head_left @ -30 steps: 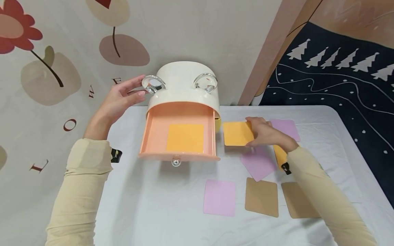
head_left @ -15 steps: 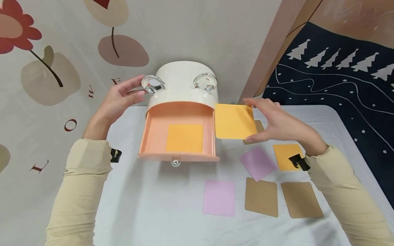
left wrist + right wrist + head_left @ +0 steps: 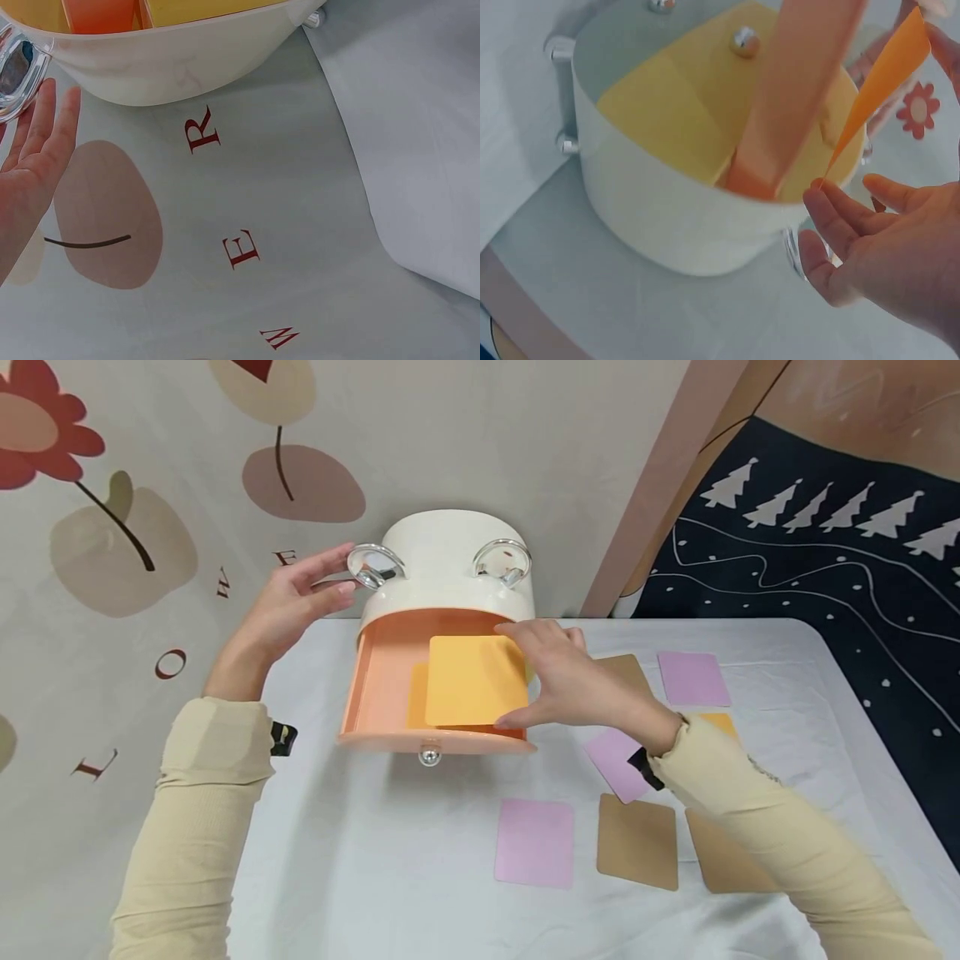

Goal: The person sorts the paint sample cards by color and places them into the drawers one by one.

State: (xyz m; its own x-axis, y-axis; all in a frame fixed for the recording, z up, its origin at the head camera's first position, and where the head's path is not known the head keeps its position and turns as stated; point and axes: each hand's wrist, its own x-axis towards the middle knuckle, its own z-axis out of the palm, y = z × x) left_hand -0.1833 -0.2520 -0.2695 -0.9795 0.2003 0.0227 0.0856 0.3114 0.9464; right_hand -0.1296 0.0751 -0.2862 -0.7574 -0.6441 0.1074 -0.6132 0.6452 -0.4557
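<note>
Lilac card (image 3: pixel 534 843) is laid on white cloth (image 3: pixel 375 877). Silver knob (image 3: pixel 430 756) is pointed at viewer from pulled-out drawer (image 3: pixel 382 677). Over it, orange card (image 3: pixel 477 681) is held — long axis seemingly laid left to right, free edge pointed left, right end clamped between thumb and fingers of right hand (image 3: pixel 573 683). Beneath, second orange card (image 3: pixel 417 697) is part-hidden. White cabinet (image 3: pixel 453 539): silver ring (image 3: pixel 375 564) is touched by left hand (image 3: pixel 292 597) — fingers extended, thumb apart.

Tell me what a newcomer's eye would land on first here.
Probably the bright orange card that the right hand pinches above the open peach drawer. Next might come the white cabinet near the wall, its silver-rimmed ears shining, the left hand at one of them. Purple cards and brown cards dot the white cloth on the right.
</note>
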